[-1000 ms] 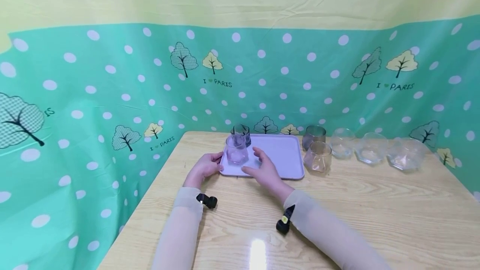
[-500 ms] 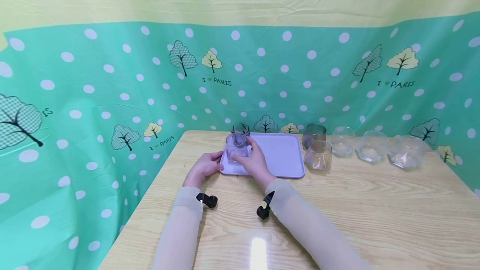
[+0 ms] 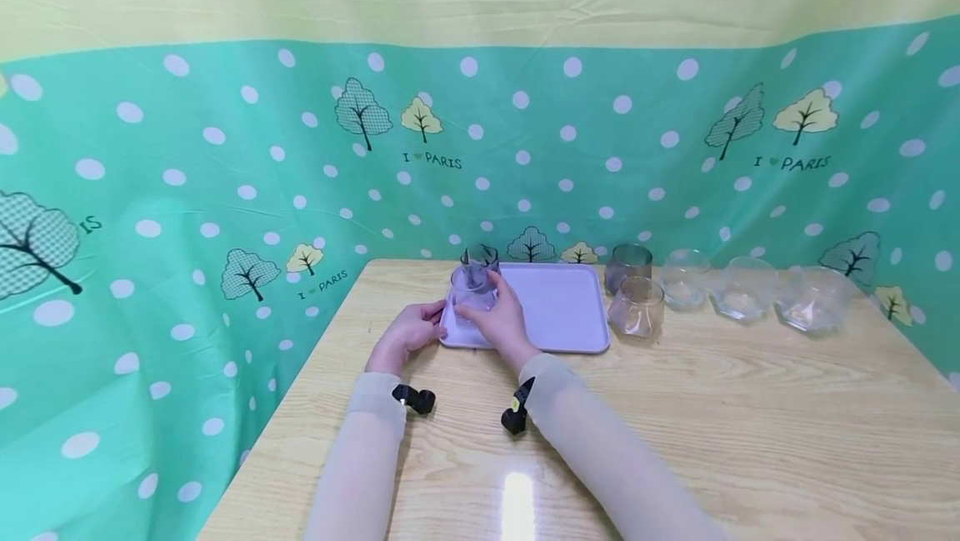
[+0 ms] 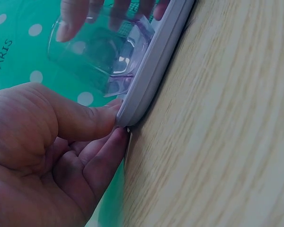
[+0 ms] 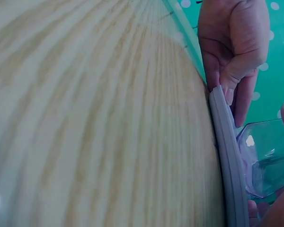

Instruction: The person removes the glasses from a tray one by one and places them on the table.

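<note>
On the left part of a pale lilac tray [image 3: 562,308] stands a clear glass [image 3: 467,298], an angular tumbler that looks lilac over the tray. My right hand [image 3: 504,320] holds it, with the thumb on the near side and the fingers round the far side in the left wrist view. A dark grey glass [image 3: 480,255] is just behind it, partly hidden. My left hand [image 3: 408,331] pinches the tray's front left edge; thumb [image 4: 92,118] above and fingers below show in the left wrist view. The tray's rim [image 5: 227,156] lies along the wooden table in the right wrist view.
Right of the tray stand a dark grey glass [image 3: 628,267] and an amber glass [image 3: 636,308]. Further right are three clear glasses [image 3: 742,289] in a row. A green dotted curtain [image 3: 570,149] hangs behind the wooden table [image 3: 712,416].
My right hand has moved left from over the tray and closed round the clear glass. My left hand keeps its place on the tray's edge. The head view has tilted slightly down.
</note>
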{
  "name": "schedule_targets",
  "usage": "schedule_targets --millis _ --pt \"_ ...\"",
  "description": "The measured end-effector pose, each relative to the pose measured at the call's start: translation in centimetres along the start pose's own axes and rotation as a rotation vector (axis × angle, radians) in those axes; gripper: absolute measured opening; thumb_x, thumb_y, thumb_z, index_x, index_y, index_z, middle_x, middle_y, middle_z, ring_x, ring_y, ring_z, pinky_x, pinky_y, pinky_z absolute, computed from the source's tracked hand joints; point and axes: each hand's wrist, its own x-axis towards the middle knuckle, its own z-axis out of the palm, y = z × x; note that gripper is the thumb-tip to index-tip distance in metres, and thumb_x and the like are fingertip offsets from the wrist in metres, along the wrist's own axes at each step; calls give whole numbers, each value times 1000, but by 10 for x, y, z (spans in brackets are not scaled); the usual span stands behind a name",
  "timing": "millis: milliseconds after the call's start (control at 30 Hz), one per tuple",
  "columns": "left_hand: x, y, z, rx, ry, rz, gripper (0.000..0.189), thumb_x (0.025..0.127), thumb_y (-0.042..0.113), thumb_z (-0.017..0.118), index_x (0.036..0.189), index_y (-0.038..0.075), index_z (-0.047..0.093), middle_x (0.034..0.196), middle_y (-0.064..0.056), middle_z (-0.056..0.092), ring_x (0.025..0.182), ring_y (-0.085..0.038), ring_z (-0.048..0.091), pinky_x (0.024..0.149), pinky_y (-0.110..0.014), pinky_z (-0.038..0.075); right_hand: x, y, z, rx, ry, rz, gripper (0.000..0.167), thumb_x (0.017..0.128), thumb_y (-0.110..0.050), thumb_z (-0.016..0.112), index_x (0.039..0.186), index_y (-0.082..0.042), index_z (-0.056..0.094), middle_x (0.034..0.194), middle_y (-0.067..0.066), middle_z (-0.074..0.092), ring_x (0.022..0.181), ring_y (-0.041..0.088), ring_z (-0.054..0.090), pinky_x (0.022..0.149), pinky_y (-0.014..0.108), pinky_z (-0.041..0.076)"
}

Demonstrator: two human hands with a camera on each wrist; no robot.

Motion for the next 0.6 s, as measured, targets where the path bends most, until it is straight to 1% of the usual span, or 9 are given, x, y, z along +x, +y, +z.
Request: schedule_targets --millis 100,200,333,400,500,600 --pt "0 0 0 1 1 -3 68 95 0 72 159 5 49 154 -17 56 153 -33 40 127 -46 31 1 1 1 -20 25 -1 87 85 -30 93 158 -12 48 161 19 49 151 37 42 126 49 34" --pt "-1 1 -1 -7 2 -4 69 94 -1 72 158 5 50 154 -17 56 153 -34 40 127 -47 30 3 3 2 -13 28 5 82 87 -30 91 155 -13 49 160 20 50 150 38 43 126 50 34" --pt "-1 2 -1 -13 4 -2 69 93 -1 72 158 5 50 153 -17 57 153 -34 40 127 -47 29 3 5 2 6 6 6 82 89 -31 89 156 -14 45 159 19 52 149 37 45 125 48 36" --pt "-1 3 -1 -26 2 -1 69 93 -2 72 158 4 50 152 -17 57 153 -33 41 127 -46 31 3 6 2 12 2 0 85 89 -31 89 159 -13 42 161 17 50 149 36 46 124 48 37" --pt "-1 2 -1 -39 -3 -2 69 93 -3 71 158 4 49 152 -17 57 152 -31 41 126 -44 32 2 8 2 -4 2 0 92 90 -33 88 165 -15 38 163 14 47 147 35 47 124 47 38" --pt "0 0 -2 -38 -4 -3 69 94 -3 71 158 4 49 152 -17 57 152 -31 42 126 -44 32 1 10 2 -29 -2 -2 93 91 -35 87 166 -15 38 164 15 45 146 35 47 124 49 37"
